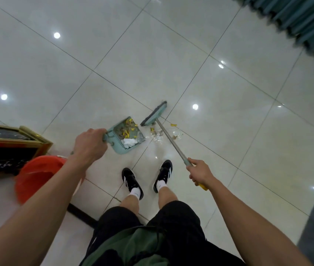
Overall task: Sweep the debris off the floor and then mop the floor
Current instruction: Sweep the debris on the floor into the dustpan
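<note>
Right now the sweeping step is in hand, and no mop shows. Nearest, two black shoes [146, 177] stand on the floor [248, 150]. The right hand [200, 174] has its grip curled tight round the broom handle [171, 141]. The left hand [89, 144] has its grip curled round the handle of the dustpan [125, 136]. The dustpan rests on the floor just ahead of the feet, and yellow bits and a white wad already lie inside it. Just beside its open side, more debris [160, 134] lies loose: yellow scraps and clear crinkly bits. The broom head [153, 116] sits a little past them.

Next, I think the broom must pull those bits into the pan, gently, since the clear bits look light.

An orange bucket [37, 175] stands at the left, by a gold-edged frame [14, 137]. The floor is shiny pale tile with lamp spots. Far off, green curtains [306, 25] hang.
</note>
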Demonstrator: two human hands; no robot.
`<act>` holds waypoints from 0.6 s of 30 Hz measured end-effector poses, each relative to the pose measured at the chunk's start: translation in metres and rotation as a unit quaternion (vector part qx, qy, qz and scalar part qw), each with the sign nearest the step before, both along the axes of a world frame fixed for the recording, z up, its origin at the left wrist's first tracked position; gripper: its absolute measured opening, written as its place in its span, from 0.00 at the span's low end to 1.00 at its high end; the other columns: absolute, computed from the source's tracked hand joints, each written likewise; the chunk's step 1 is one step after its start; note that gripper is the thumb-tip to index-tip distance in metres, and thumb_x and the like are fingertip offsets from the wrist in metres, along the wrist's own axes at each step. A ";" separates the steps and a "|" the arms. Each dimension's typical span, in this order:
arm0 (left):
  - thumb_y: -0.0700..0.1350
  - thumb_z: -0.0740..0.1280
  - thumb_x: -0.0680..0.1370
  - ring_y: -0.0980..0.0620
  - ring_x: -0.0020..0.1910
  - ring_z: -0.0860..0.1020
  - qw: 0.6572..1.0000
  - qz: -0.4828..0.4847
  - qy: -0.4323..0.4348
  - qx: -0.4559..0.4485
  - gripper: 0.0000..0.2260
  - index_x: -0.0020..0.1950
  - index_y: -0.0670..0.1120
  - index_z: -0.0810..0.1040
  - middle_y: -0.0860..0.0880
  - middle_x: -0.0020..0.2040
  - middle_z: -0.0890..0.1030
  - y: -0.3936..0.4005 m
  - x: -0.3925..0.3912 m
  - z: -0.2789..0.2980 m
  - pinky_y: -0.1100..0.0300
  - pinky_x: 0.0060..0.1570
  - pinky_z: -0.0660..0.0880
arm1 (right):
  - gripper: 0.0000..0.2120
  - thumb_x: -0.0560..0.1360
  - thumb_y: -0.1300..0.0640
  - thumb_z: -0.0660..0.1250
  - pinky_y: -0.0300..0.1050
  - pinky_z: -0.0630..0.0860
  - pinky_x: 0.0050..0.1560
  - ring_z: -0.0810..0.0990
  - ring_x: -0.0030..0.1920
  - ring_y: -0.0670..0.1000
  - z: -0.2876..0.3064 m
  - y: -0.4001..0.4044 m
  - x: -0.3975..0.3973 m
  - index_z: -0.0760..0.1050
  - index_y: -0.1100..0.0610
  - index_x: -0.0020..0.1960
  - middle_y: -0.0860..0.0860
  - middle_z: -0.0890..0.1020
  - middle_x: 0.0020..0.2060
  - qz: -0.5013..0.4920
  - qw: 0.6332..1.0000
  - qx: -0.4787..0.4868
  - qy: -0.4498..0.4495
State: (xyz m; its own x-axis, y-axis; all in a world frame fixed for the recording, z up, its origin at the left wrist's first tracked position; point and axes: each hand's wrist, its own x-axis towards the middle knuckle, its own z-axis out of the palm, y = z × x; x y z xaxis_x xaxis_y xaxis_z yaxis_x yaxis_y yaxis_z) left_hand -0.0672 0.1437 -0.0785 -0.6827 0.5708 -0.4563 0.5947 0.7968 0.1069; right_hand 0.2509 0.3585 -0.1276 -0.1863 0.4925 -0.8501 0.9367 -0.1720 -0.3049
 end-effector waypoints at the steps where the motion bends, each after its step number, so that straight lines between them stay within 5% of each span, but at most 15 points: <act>1: 0.42 0.65 0.75 0.40 0.42 0.80 1.000 -0.005 0.001 0.001 0.10 0.53 0.51 0.81 0.43 0.45 0.81 -0.002 -0.001 -0.001 0.52 0.41 0.76 | 0.23 0.80 0.58 0.61 0.42 0.73 0.27 0.73 0.30 0.52 0.003 0.002 0.004 0.69 0.50 0.76 0.57 0.80 0.36 0.008 1.000 0.004 0.003; 18: 0.41 0.62 0.75 0.41 0.42 0.79 0.998 -0.053 -0.018 -0.018 0.10 0.52 0.50 0.80 0.45 0.44 0.80 0.017 0.027 0.000 0.55 0.39 0.73 | 0.20 0.82 0.53 0.61 0.41 0.69 0.24 0.72 0.29 0.52 0.014 0.008 0.025 0.72 0.53 0.73 0.55 0.78 0.35 0.041 0.998 0.048 0.018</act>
State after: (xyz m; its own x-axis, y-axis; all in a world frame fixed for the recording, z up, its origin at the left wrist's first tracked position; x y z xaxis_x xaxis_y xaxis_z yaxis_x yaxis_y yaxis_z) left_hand -0.0399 0.1609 -0.0782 -0.6014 0.6218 -0.5017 0.6727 0.7329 0.1020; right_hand 0.2757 0.3666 -0.1133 -0.2588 0.5539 -0.7913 0.9347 -0.0629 -0.3498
